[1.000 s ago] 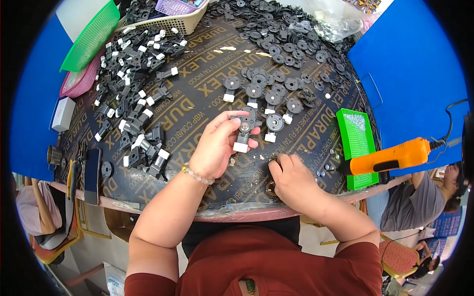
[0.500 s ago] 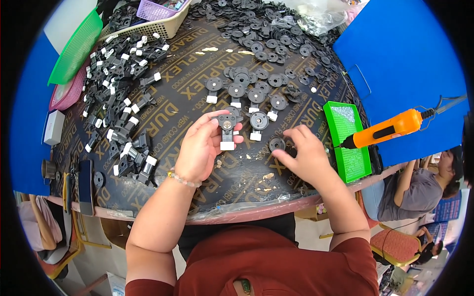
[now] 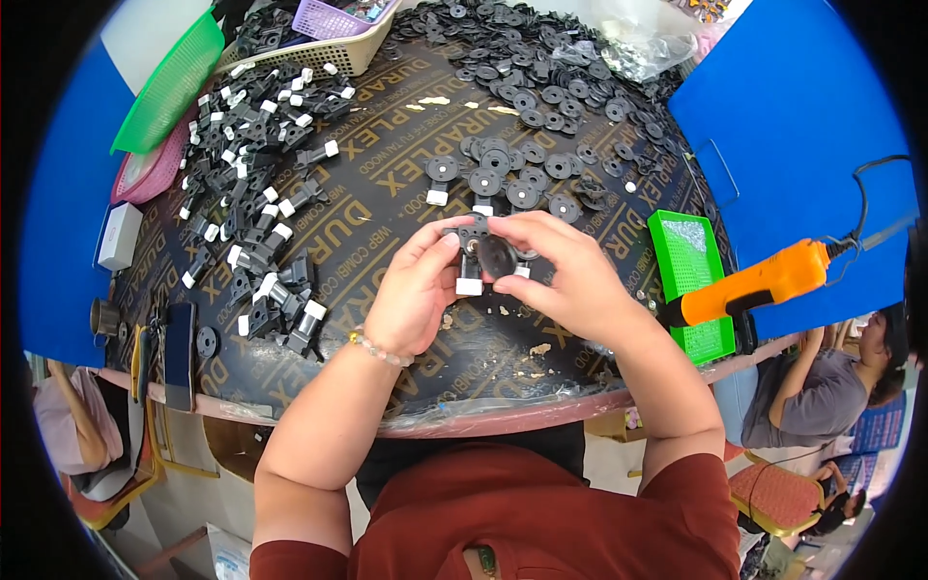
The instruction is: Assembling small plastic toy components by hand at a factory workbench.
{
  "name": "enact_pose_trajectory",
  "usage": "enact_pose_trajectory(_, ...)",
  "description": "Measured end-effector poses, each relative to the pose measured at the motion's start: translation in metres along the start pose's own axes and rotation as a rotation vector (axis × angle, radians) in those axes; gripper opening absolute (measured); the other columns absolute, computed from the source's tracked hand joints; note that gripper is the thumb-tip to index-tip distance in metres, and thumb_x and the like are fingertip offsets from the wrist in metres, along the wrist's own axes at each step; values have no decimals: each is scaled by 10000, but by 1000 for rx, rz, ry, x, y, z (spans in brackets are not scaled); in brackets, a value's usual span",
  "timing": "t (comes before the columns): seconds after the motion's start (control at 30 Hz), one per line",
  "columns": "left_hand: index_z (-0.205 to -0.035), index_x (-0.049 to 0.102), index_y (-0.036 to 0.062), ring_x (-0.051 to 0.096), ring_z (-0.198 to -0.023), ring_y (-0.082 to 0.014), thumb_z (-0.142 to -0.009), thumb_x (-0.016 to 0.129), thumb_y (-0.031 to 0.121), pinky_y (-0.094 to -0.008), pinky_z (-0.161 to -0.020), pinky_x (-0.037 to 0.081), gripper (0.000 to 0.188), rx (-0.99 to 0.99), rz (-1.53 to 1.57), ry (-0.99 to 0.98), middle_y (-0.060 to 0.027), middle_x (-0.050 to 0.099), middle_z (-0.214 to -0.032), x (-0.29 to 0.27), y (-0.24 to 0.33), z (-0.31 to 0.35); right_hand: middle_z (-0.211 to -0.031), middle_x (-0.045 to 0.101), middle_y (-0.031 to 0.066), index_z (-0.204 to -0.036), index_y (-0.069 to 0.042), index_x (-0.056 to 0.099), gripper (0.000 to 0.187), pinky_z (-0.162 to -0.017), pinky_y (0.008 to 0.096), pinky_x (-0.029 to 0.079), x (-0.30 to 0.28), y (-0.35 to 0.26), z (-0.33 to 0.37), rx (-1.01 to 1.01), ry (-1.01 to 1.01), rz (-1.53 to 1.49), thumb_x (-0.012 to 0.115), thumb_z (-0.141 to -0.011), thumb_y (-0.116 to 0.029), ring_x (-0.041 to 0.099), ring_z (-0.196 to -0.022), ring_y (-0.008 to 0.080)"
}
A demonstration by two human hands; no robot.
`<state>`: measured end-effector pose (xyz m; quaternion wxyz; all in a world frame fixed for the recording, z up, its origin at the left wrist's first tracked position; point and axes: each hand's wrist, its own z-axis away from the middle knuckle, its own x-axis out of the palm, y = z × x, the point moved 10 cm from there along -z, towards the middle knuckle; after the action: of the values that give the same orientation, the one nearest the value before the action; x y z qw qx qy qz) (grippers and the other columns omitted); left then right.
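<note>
Blurred and steeply tilted, so hard to make out: a black disc [image 3: 498, 258], pinched between thumb and fingers of the right hand [image 3: 572, 278], at the right side of a black bracket [image 3: 469, 267]. Impossible to tell whether touching it. Grasped from the left, that bracket, by the left hand [image 3: 408, 280], with thumb on the upper part, fingertips mostly hidden behind, and the white end [image 3: 470, 287] pointing toward the body. Partly covered by both hands: disc-topped assemblies [image 3: 442, 174] just beyond. Cut off at the upper edge: a cream basket [image 3: 372, 48] and a purple basket [image 3: 329, 19]. Printed across the dark table [image 3: 353, 266]: large gold capitals, legible in places, interrupted by scattered parts.
</note>
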<state>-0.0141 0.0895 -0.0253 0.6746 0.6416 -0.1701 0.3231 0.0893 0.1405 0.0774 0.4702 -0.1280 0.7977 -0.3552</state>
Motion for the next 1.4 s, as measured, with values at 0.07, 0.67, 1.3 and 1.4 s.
enact_pose_trajectory(0.07,-1312,533,52,682,-932,-206,-1049,453,198,-360,-841,556,311,8,36,48,-96,663,-1127,-1,0,0,-1195,634,137,-1243,-37,619,523,-918,369,504,6,-5,-9,-73,19,64,785,-749,-67,621,-1049,286)
enact_pose_trajectory(0.67,-1384,489,35,656,-992,-166,-1046,428,175,-321,-847,539,371,127,62,47,-75,639,-1195,-6,19,3,-1101,665,170,-1198,-22,637,471,-919,389,516,20,-32,-51,-162,-141,125,739,-737,-15,645,-1042,348)
enact_pose_trajectory(1.3,-1431,412,68,507,-1129,-139,-993,466,122,-306,-936,406,445,501,-26,430,-72,496,-1339,-35,59,25,-1276,643,172,-1315,-33,598,586,-1043,359,463,102,91,-199,23,-406,190,761,-753,-38,606,-1207,269)
enact_pose_trajectory(1.4,-1464,380,74,453,-1236,-167,-983,480,132,-314,-994,371,494,507,-41,417,-90,439,-1420,-33,56,26,-1293,603,195,-1308,-54,606,551,-1050,399,444,107,64,-218,-161,-282,291,759,-797,-191,571,-1219,317)
